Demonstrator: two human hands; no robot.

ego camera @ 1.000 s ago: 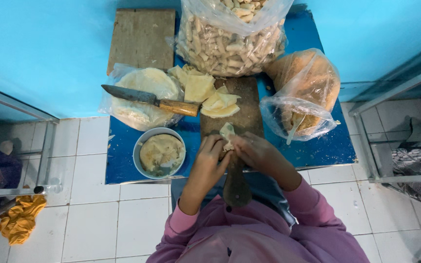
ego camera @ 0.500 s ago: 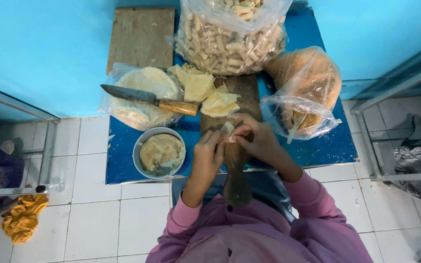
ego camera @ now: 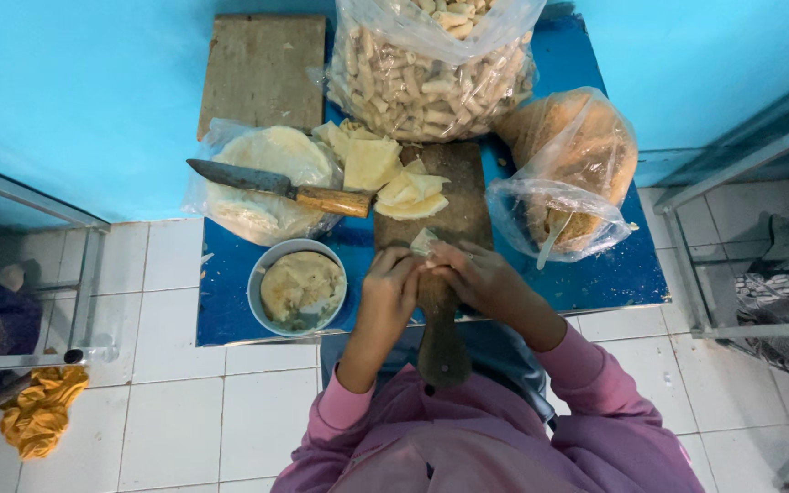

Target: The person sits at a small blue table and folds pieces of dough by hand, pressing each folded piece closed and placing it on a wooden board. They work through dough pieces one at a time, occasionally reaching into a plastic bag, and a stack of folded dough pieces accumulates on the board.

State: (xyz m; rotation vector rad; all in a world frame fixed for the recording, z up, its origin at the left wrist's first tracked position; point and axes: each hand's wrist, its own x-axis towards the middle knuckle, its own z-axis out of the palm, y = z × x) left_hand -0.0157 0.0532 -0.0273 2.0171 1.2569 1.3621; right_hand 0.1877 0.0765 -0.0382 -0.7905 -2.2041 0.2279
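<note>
At the near edge of the blue table (ego camera: pixel 595 274), left hand (ego camera: pixel 393 285) and right hand (ego camera: pixel 478 281) pinch a dough wrapper (ego camera: pixel 424 242); folding looks best done with tight, even fingertip pressure.

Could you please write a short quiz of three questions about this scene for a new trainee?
1. True or false: the knife lies across the bag of round flat sheets.
2. What do the left hand and the right hand hold between them?
A. a spoon
B. a small pale wrapper piece
C. the knife
3. What stands just left of the left hand?

Key:
1. True.
2. B; both hands pinch it over the wooden board.
3. A grey bowl with pale filling.
</note>
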